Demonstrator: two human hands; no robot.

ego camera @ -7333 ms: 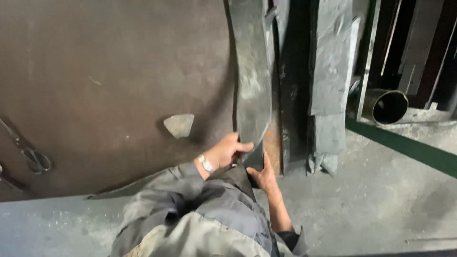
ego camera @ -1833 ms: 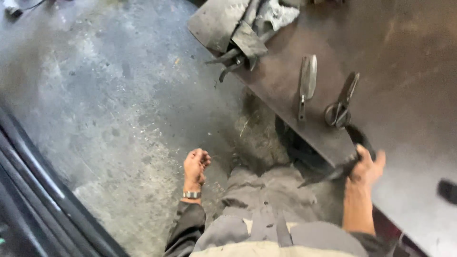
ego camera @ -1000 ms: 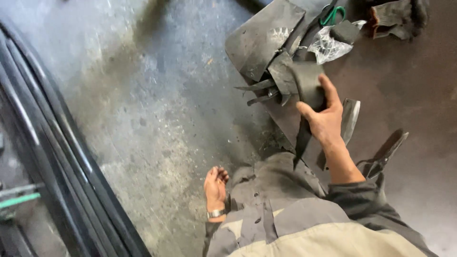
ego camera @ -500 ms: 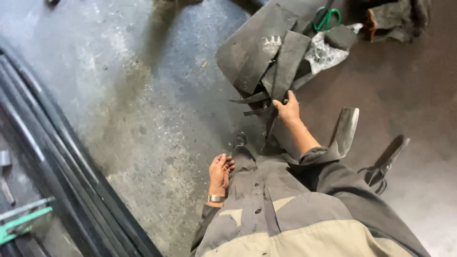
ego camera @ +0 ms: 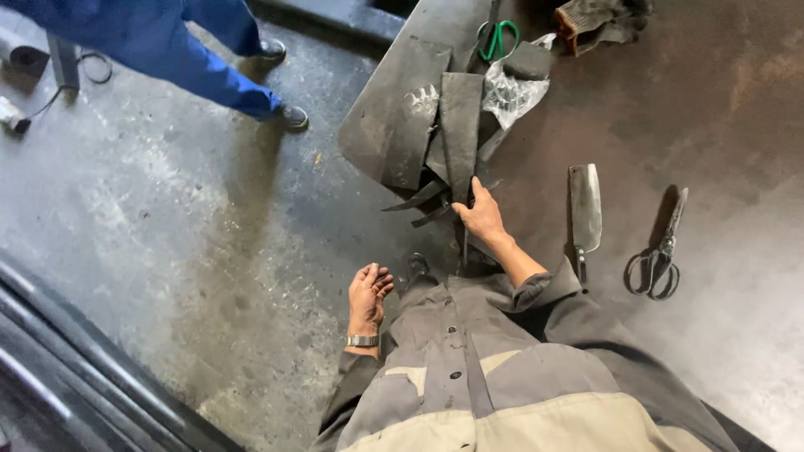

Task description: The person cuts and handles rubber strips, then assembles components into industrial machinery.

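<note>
Dark rubber strip (ego camera: 460,134) under right hand (ego camera: 481,216) fingertips, hand loosely curled, left hand (ego camera: 368,293) empty, half open

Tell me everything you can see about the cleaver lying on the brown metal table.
The cleaver with a broad grey steel blade lies flat on the rusty brown metal table, blade away from the person, its thin dark handle towards them. The blade looks dull and worn. Nothing touches it: the right hand is to its left, the large grey metal scissors to its right.
</note>
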